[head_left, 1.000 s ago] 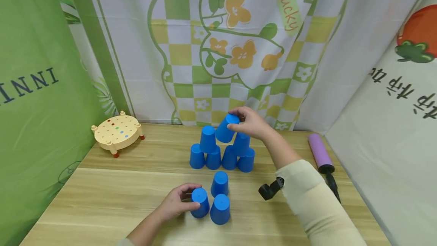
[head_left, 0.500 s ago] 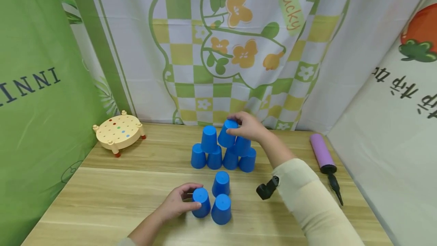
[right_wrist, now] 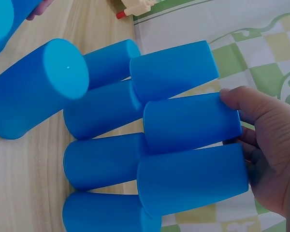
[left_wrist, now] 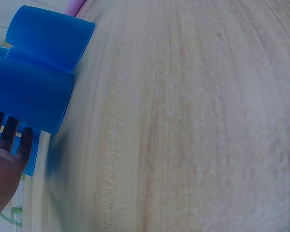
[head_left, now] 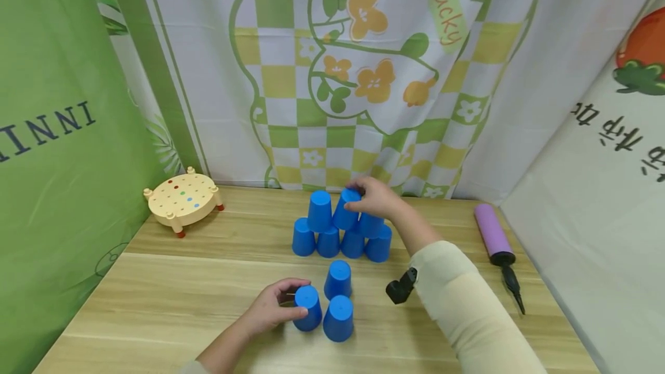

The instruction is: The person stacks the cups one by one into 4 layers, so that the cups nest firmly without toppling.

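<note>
Upside-down blue cups form a stack at the back of the table: a bottom row of several, with a second row on top. My right hand (head_left: 378,198) pinches the middle cup (right_wrist: 193,123) of that second row near its base, thumb on one side and fingers behind. The cup sits between its two neighbours, across the bottom cups (right_wrist: 104,159). Nearer me stand three more upside-down cups. My left hand (head_left: 272,307) holds the left one (head_left: 307,308) between thumb and fingers, on the table. Beside it are the front right cup (head_left: 338,319) and one behind (head_left: 338,280).
A cream round pegboard stand (head_left: 183,202) with short legs is at the back left. On the right lies a purple hand pump (head_left: 492,234) with a black nozzle. Patterned curtains (head_left: 353,149) hang right behind the table (head_left: 156,293).
My right hand has lowered its cup from a tilted position above the stack into the gap between the two upper cups. My left hand stays on its cup.
</note>
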The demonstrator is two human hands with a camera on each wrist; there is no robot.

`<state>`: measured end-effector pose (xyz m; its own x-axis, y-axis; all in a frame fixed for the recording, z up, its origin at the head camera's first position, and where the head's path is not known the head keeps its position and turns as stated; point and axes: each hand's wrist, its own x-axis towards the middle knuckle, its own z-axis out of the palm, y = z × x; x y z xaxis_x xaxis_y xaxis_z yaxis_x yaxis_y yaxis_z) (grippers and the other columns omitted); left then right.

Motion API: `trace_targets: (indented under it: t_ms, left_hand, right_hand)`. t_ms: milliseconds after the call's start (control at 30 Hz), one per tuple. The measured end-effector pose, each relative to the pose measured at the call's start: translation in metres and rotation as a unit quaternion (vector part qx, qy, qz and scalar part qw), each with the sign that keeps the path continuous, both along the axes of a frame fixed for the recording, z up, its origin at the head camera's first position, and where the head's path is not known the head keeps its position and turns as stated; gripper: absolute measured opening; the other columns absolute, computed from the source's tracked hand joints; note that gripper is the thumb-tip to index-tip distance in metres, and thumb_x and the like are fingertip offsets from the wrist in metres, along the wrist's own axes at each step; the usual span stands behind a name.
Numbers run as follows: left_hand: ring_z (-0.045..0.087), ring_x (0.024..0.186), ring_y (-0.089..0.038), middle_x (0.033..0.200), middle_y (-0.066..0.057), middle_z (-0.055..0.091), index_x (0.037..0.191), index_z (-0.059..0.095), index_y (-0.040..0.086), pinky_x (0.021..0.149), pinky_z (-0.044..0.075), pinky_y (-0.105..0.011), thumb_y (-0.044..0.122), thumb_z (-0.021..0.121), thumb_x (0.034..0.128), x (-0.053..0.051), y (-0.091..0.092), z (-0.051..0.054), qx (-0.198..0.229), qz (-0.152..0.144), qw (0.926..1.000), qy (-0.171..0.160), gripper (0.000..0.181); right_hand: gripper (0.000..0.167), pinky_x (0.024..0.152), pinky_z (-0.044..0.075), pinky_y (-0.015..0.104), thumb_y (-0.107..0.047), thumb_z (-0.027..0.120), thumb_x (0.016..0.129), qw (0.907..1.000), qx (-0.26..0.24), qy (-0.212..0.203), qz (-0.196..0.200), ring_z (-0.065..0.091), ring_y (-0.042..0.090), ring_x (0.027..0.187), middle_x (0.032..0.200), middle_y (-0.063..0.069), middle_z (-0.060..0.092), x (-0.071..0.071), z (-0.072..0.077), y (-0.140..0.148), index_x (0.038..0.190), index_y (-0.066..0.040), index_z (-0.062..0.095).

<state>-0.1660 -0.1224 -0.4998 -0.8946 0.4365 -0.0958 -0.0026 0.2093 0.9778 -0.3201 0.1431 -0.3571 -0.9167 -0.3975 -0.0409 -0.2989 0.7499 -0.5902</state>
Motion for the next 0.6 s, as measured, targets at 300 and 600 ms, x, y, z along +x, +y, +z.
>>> trace_targets:
  t_ms: [300,600]
  left_hand:
    - [0.055,0.124,-0.035,0.135,-0.018,0.058,0.134,0.054,0.0,0.106,0.044,-0.055,0.023,0.074,0.0877,0.0,0.0008,-0.001,0.003,0.001,1.0,0.002,0.056]
    - [0.055,0.123,-0.035,0.135,-0.018,0.058,0.135,0.053,0.0,0.105,0.045,-0.055,0.024,0.074,0.0874,-0.0001,0.0009,-0.0014,0.005,0.007,1.0,-0.003,0.057]
  right_hand:
    - [0.057,0.105,0.047,0.047,-0.028,0.071,0.088,0.9998,0.019,-0.004,0.004,0.055,0.033,0.126,0.136,0.015,0.058,0.0019,0.0004,-0.0024,0.138,-0.006,0.054]
    - [0.056,0.104,0.048,0.046,-0.029,0.07,0.088,0.9993,0.035,0.0,0.016,0.056,0.032,0.126,0.136,0.014,0.059,0.003,-0.0006,-0.005,0.138,-0.007,0.055]
